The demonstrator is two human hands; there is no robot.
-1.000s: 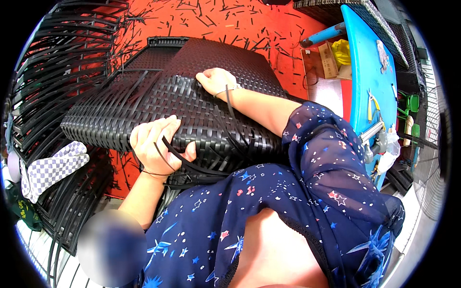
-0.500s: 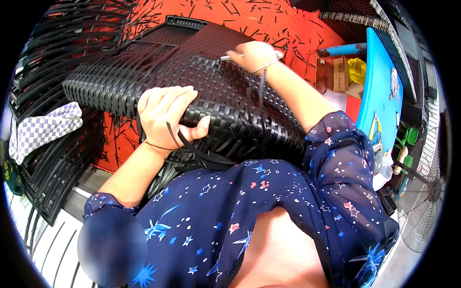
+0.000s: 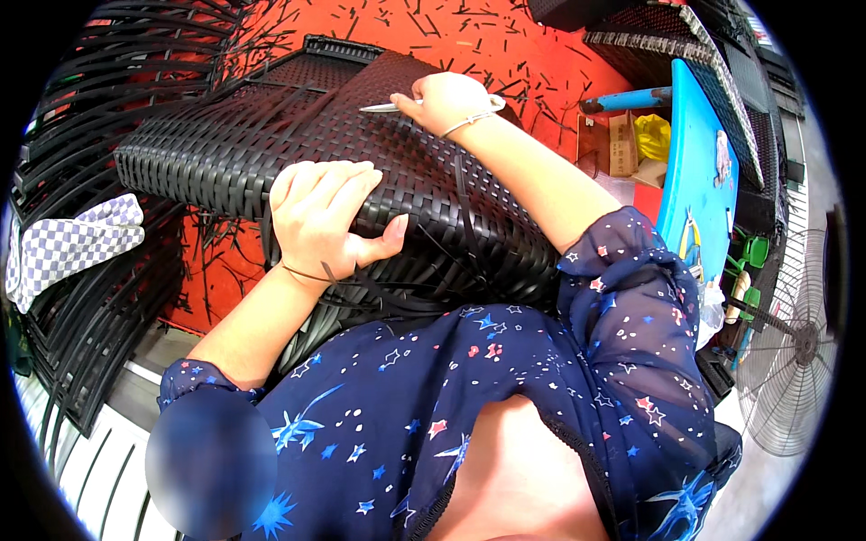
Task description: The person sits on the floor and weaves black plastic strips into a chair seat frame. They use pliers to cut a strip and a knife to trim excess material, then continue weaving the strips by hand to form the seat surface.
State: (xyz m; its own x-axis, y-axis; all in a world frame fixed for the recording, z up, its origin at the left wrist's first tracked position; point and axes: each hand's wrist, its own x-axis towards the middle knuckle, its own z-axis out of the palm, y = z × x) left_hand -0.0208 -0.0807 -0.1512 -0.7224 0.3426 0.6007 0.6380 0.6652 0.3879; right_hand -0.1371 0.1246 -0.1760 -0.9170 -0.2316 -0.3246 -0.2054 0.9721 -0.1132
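Note:
A black woven wicker furniture piece [image 3: 216,171] lies in front of me, with loose flat strips at its near side. On its near edge rests my left hand [image 3: 320,212], fingers lying over the weave and thumb spread away to the right. Black strips pass by the left wrist. My right hand [image 3: 448,101] is above the top face, closed around a slim silver pointed tool [image 3: 379,108]. The tool's tip points left, and its pale rear end shows near the wrist; the hand hides its middle, so I cannot make out its exact kind.
Black strip offcuts litter the red floor covering [image 3: 388,22]. Long black strips [image 3: 135,68] fan out at left, beside a checkered cloth [image 3: 77,248]. To the right are a blue table or stool [image 3: 695,162], a cardboard box [image 3: 622,144], a yellow bag [image 3: 652,137] and a fan [image 3: 803,347].
My right hand has moved left over the weave with the silver tool, and more of its tip shows. My left hand has stayed on the near edge.

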